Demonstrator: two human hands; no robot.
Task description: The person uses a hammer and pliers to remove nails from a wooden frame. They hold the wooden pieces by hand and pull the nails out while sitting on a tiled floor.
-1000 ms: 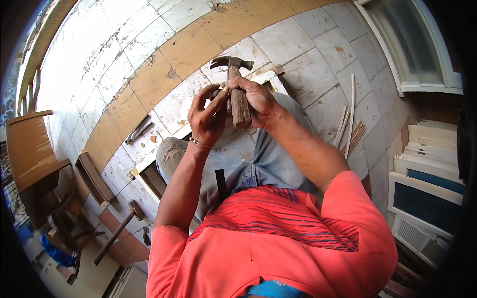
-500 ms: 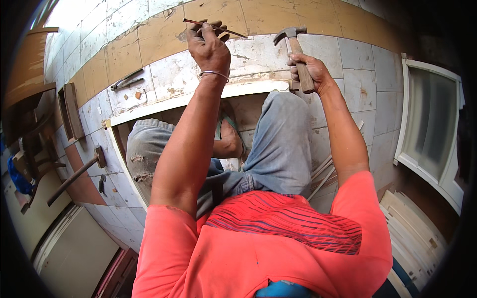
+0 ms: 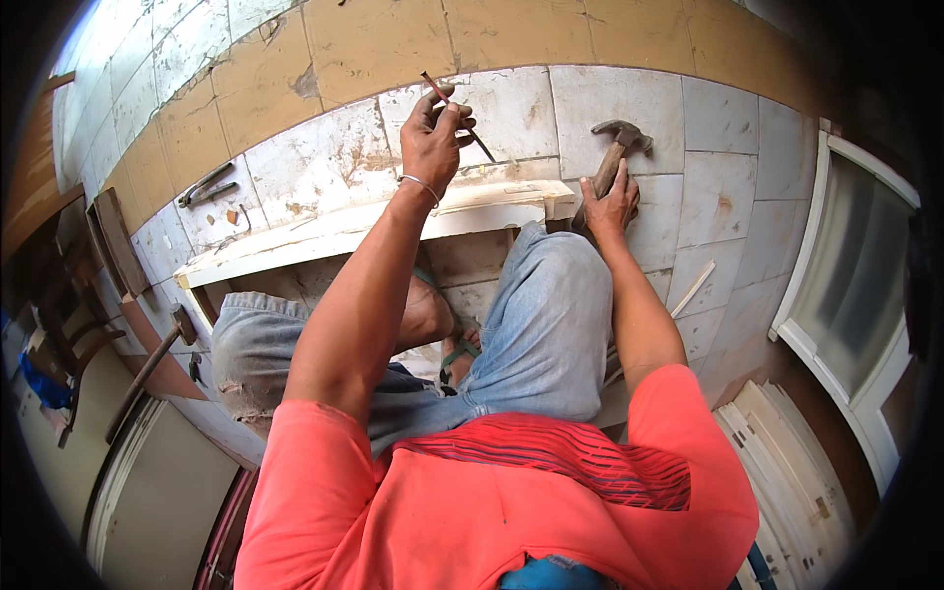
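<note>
- Near the frame (image 3: 482,218), at its far edge, a rod (image 3: 481,144) slants, lower tip rightward and toward the body.
- The left hand (image 3: 433,143) pinches it between fingertips.
- To its right, well apart, the right hand (image 3: 611,208) wraps a hammer (image 3: 609,169), head outward.

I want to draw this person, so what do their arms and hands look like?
Both the left hand and right hand are without gloves. A thin, silvery bracelet circles the left wrist; none shows on the right. The short sleeves are plain coral red, leaving both forearms uncovered.
</note>
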